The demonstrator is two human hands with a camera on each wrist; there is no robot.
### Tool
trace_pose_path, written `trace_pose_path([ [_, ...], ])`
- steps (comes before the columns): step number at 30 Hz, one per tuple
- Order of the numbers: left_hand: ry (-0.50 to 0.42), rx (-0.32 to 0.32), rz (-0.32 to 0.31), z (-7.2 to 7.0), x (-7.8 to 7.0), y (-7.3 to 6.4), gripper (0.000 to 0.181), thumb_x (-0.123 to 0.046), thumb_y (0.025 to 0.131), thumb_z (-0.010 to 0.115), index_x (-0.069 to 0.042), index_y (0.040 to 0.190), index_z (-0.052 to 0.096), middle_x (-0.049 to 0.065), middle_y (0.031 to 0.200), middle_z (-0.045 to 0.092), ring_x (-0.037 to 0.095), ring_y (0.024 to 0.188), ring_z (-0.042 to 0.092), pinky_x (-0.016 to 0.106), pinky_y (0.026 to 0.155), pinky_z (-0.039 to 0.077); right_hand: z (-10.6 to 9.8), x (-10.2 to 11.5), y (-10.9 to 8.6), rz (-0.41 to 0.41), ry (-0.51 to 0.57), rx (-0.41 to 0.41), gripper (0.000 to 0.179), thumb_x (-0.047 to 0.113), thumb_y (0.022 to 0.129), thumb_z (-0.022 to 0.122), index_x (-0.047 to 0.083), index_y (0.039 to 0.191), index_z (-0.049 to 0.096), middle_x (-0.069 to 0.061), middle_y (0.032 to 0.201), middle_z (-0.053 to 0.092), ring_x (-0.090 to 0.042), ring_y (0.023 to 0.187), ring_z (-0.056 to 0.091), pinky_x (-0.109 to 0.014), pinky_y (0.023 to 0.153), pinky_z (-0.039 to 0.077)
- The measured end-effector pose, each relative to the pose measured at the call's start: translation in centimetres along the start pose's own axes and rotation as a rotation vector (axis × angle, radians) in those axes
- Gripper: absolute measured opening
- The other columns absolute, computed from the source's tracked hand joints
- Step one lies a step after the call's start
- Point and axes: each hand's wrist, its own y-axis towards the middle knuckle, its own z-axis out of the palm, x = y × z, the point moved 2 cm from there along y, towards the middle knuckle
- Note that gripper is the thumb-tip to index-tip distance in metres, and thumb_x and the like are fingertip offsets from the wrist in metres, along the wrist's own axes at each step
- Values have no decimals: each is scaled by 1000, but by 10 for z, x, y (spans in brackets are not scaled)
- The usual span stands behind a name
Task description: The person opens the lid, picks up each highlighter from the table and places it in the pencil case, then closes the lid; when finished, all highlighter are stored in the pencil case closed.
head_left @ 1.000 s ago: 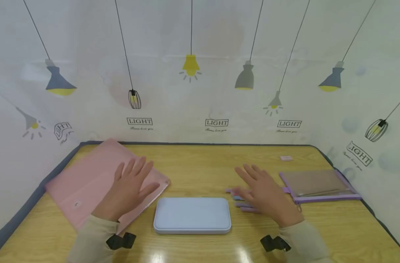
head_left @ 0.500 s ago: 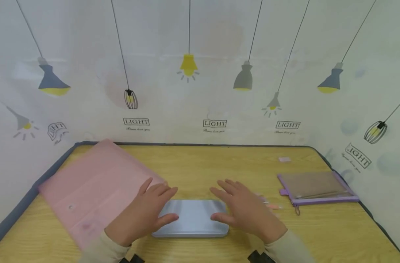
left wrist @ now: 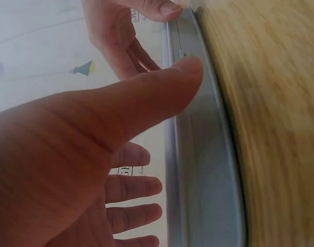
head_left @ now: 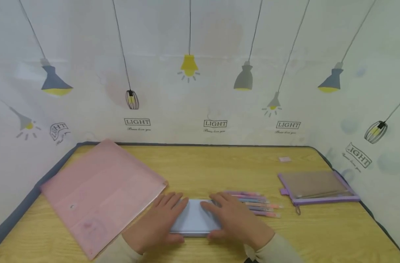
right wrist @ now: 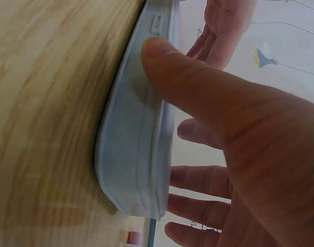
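A light blue, hard-shell pencil case (head_left: 194,216) lies flat on the table in front of the person. Over its left part is the left hand (head_left: 155,224), fingers extended across the top and thumb at the front side. The right hand (head_left: 236,221) mirrors this on the right part. In the left wrist view, the left thumb lies before the case's front wall (left wrist: 210,170), fingers straight near the lid's edge. A small catch (right wrist: 157,23) shows on the front wall in the right wrist view. Whether every fingertip touches the case cannot be told.
A pink snap folder (head_left: 104,193) lies at the left. Several pastel pens (head_left: 260,206) sit right of the case, partly behind the right hand. Farther right is a purple-edged zip pouch (head_left: 319,186), with a small pink eraser (head_left: 284,159) behind it. A lamp-patterned sheet (head_left: 167,73) surrounds the table.
Both hands have come inward and down, from spread apart above the table to the two ends of the pencil case. The pens have come more into sight; the case stays put.
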Motion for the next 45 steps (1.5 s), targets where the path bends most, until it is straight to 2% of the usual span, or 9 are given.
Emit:
trace_pose_path([
  [6, -61, 66, -61, -2, 6, -1, 92, -45, 72, 84, -2, 142, 43, 20, 143, 47, 40, 132, 45, 56, 106, 38, 4, 0, 1, 46, 89, 68, 81, 53, 78, 77, 22, 146, 46, -14, 145, 48, -35, 132, 48, -53, 103, 44],
  [10, -108, 80, -78, -3, 11, -3, 95, -42, 70, 86, 0, 142, 42, 20, 141, 47, 39, 132, 44, 57, 104, 38, 3, -2, 1, 62, 115, 83, 79, 49, 77, 80, 22, 145, 49, -15, 144, 49, -33, 131, 49, -51, 104, 44],
  [13, -110, 72, -72, -1, 14, -5, 90, -38, 69, 86, -1, 141, 44, 17, 133, 51, 35, 127, 48, 54, 102, 40, 2, -4, 1, 65, 126, 95, 79, 48, 76, 81, 21, 144, 50, -15, 144, 50, -33, 130, 51, -50, 105, 43],
  [17, -91, 66, -56, 3, 16, -6, 87, -34, 68, 84, -3, 140, 47, 16, 125, 54, 32, 118, 53, 49, 97, 45, 0, -4, 0, 58, 127, 92, 78, 48, 75, 82, 21, 142, 53, -13, 140, 52, -29, 125, 54, -48, 102, 46],
  [23, -21, 101, -46, 5, 18, 1, 88, -35, 66, 85, -6, 139, 45, 15, 120, 55, 31, 112, 54, 48, 91, 47, -2, -3, 2, 55, 93, 86, 78, 49, 74, 82, 22, 141, 54, -14, 137, 55, -29, 120, 57, -46, 100, 48],
  [32, 74, 78, 12, 5, 17, 6, 87, -41, 63, 85, -6, 132, 46, 11, 109, 55, 28, 101, 56, 43, 86, 47, -9, -4, 8, -21, -25, 88, 78, 51, 69, 83, 23, 137, 59, -8, 117, 62, -15, 91, 60, -35, 84, 53],
  [37, 74, 116, 3, 4, 16, 6, 89, -42, 62, 85, -7, 132, 44, 10, 109, 54, 28, 102, 55, 42, 86, 46, -13, -6, 11, -72, -23, 124, 74, 51, 70, 82, 23, 135, 61, -6, 108, 64, -9, 78, 55, -30, 75, 52],
  [42, 69, 149, -4, 3, 15, 7, 90, -41, 62, 85, -7, 134, 43, 11, 112, 55, 28, 105, 55, 42, 89, 46, -18, -8, 13, -73, -9, 192, 72, 52, 75, 77, 23, 137, 59, -9, 116, 66, -11, 84, 57, -32, 81, 53],
  [45, 53, 163, -18, 4, 16, 6, 92, -40, 62, 86, -6, 136, 42, 12, 114, 55, 29, 107, 55, 44, 93, 46, -19, -9, 13, -66, 28, 200, 71, 52, 77, 75, 21, 138, 58, -9, 120, 66, -12, 90, 60, -33, 85, 53],
])
